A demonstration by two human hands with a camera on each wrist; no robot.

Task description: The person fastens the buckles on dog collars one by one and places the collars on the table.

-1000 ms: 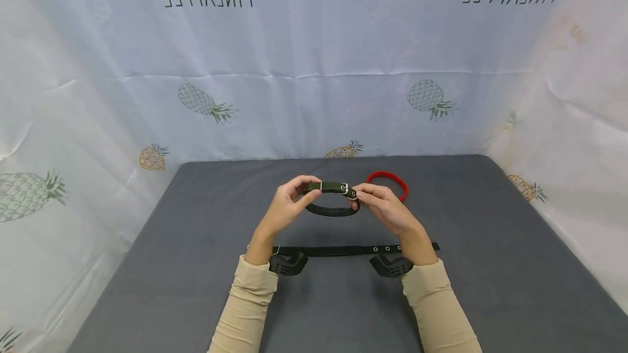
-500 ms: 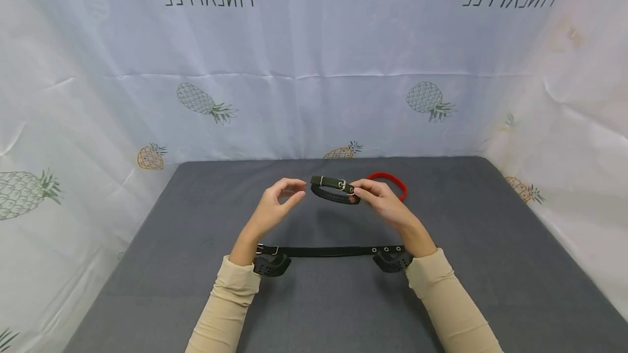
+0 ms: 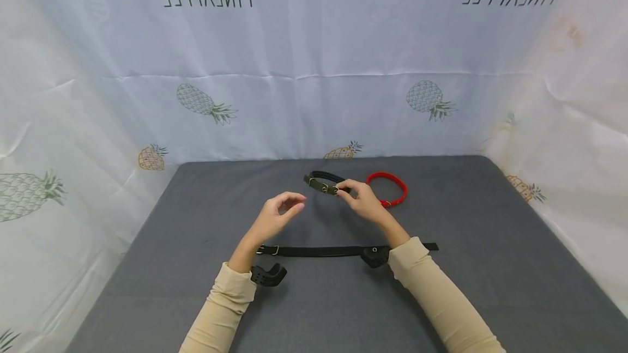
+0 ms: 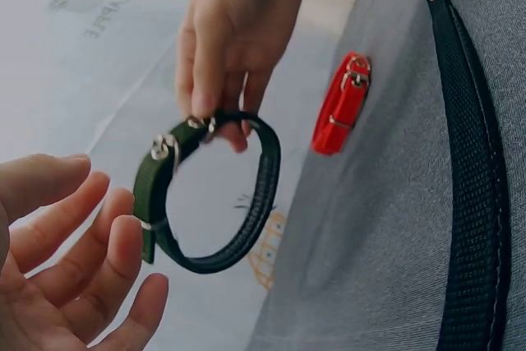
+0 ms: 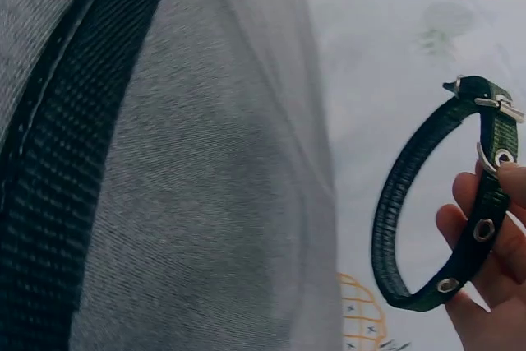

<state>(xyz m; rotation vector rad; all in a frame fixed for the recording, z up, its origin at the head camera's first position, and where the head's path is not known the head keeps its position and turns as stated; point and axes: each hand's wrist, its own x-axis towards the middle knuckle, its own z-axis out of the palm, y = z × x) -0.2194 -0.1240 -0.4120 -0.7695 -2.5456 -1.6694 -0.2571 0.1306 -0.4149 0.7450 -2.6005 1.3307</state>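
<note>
My right hand pinches a dark green dog collar by its strap, thumb and fingers beside the D-ring. The collar is buckled into a loop and held above the table; its metal buckle and eyelets show in the right wrist view, where the black ribbed lining faces inward. My left hand is to the left of the collar, fingers loosely bent and holding nothing. In the left wrist view its fingertips overlap the collar's edge.
A red collar, also looped, lies on the grey table behind my right hand. Across the table nearer me stretches a long black collar with eyelets, partly hidden by my right wrist and its camera. A white pineapple-print curtain stands behind.
My left hand has let go of the green collar and drawn back to the left. My right hand has moved left with the collar and turned it, uncovering more of the red collar.
</note>
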